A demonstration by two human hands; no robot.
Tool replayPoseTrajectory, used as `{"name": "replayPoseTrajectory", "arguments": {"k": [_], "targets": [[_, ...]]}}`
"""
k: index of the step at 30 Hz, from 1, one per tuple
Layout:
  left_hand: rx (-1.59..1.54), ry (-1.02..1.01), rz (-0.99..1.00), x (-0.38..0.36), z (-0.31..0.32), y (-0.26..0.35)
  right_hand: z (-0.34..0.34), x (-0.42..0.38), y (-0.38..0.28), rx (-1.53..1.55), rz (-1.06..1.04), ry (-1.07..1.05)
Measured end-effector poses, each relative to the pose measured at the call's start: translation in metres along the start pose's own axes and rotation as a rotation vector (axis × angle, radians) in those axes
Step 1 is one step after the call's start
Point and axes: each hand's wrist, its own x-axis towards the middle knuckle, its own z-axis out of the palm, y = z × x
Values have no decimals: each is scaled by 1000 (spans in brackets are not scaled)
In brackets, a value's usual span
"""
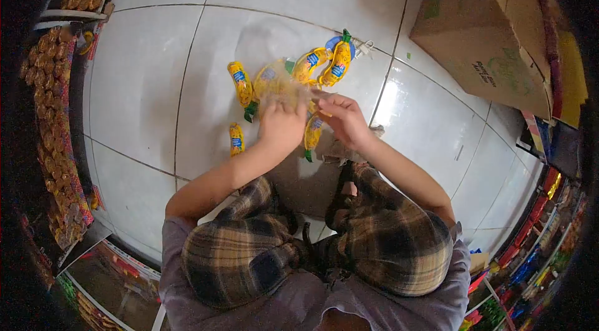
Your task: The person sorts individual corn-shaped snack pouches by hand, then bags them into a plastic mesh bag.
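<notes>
Several yellow banana-shaped packets with green tips and blue labels lie on the floor, one packet (239, 83) to the left and another packet (337, 63) at the upper right. Between my hands is a clear, crinkled plastic bag (288, 86), blurred, with yellow packets showing through or beneath it. The fingers of my left hand (284, 124) curl onto the bag's near side. My right hand (343, 117) pinches the bag's right edge. Below my hands, a further packet (312, 132) rests between my wrists, and a packet (236, 139) lies beside my left forearm.
I squat on white floor tiles (143, 69). A blue round item (350, 49) with a pale strap lies behind the packets. A large cardboard box (483, 31) stands at the upper right. Shelves of wrapped goods (56, 131) line the left, and more goods (530, 256) the lower right.
</notes>
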Motion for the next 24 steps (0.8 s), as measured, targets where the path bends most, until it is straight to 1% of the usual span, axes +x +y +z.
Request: {"name": "replayPoseTrajectory", "arguments": {"k": [2, 3, 4, 5, 6, 7, 8, 9, 10, 11, 12, 14, 15, 16, 17, 18, 19, 20, 21, 22, 23, 24], "targets": [[43, 14, -220, 3, -17, -2, 4, -5, 8, -31, -54, -80], [44, 16, -221, 6, -29, -4, 13, -9, 9, -144, -163, -96], [-301, -52, -285, 10, -42, -6, 17, -15, 8, -145, -165, -99], [-647, -119, -342, 12, -48, -8, 21, -21, 7, -240, -204, -177], [-645, -115, -342, 12, -42, -11, 28, -28, 3, -336, -245, -254], [-1020, 28, -275, 13, -29, -17, 38, -34, -4, -358, -305, -254], [-1391, 180, -194, 14, -22, -24, 38, -35, -3, -360, -307, -258], [-1597, 131, -180, 16, -27, -32, 36, -36, -1, -335, -322, -276], [-1167, 211, -136, 14, -11, -50, 34, -38, 1, -309, -337, -294], [-735, 279, -92, 18, -12, -62, 32, -41, 3, -311, -339, -299], [-733, 285, -95, 21, -12, -63, 29, -45, 4, -371, -360, -324], [-1959, 636, -251, 30, -21, -61, 29, -44, 2, -435, -382, -355], [-1957, 646, -248, 32, -23, -61, 30, -40, -2, -438, -470, -429], [-1994, 644, -189, 32, -25, -60, 32, -36, -6, -438, -555, -500], [-2030, 637, -129, 31, -26, -59, 34, -34, -11, -439, -555, -504], [-2029, 640, -129, 30, -28, -54, 37, -33, -19, -615, -562, -602], [-2129, 605, -120, 27, -29, -47, 38, -32, -22, -792, -565, -697], [-2229, 566, -109, 25, -30, -42, 40, -32, -18, -793, -565, -697], [-2230, 568, -108, 26, -32, -40, 42, -32, -10, -890, -460, -660], [-2022, 521, -137, 26, -34, -38, 45, -30, -4, -982, -354, -620], [-1815, 470, -166, 25, -36, -35, 50, -30, -2, -981, -351, -619], [-1818, 470, -167, 24, -39, -30, 55, -30, -3, -1188, -501, -532]]}}
